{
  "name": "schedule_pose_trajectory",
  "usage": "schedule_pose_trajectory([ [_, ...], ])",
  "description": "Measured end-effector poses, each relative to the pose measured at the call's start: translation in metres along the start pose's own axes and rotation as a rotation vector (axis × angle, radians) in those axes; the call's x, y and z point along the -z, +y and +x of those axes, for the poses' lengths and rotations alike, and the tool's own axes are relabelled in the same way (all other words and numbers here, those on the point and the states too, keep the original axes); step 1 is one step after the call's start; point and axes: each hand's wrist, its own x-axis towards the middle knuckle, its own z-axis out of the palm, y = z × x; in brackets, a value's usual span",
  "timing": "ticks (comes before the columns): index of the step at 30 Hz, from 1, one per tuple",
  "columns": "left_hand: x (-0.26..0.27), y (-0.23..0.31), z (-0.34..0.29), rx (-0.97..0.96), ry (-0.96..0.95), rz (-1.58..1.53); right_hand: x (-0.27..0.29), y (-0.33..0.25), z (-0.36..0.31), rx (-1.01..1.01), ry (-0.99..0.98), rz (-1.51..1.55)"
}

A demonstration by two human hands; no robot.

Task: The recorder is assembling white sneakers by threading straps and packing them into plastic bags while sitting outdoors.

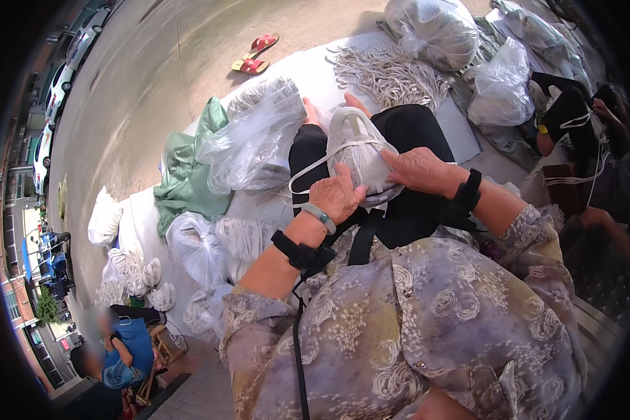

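Note:
A white and grey sneaker [358, 148] rests on my lap between my black-trousered thighs, its toe pointing away from me. A white shoelace [308, 169] crosses its front and loops out to the left. My left hand [334, 194] grips the near left side of the shoe by the lacing, index finger and thumb bent over the edge. On the opposite side, my right hand [418, 170] has its thumb and fingers closed on the upper near the eyelets. Whether either hand also pinches a lace end is hidden by the fingers.
Left of my legs lie clear plastic bags [253, 140], a green sack [197, 171] and several white shoes [129, 271] on a white sheet. Ahead are a pile of laces [392, 73], a stuffed bag [434, 31] and red sandals [253, 56]. People sit on both sides.

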Motion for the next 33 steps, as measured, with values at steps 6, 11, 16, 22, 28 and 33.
schedule_pose_trajectory([
  [6,-0.005,0.005,0.008,0.083,-0.064,-0.018,-0.004,-0.006,0.007,-0.054,-0.053,-0.111],
  [11,-0.012,0.002,0.011,0.09,-0.035,-0.051,-0.007,-0.006,0.009,-0.056,-0.023,-0.177],
  [16,-0.01,-0.001,0.015,0.064,0.066,-0.049,-0.011,-0.005,0.017,-0.067,0.051,-0.193],
  [22,-0.01,0.003,0.017,0.175,0.01,0.012,-0.015,-0.005,0.019,-0.073,0.018,-0.162],
  [28,-0.003,0.0,0.017,0.242,-0.087,0.031,-0.02,-0.008,0.029,-0.057,0.024,-0.158],
  [33,0.003,-0.005,0.011,0.277,-0.088,0.021,-0.02,-0.011,0.035,-0.034,-0.008,-0.106],
])
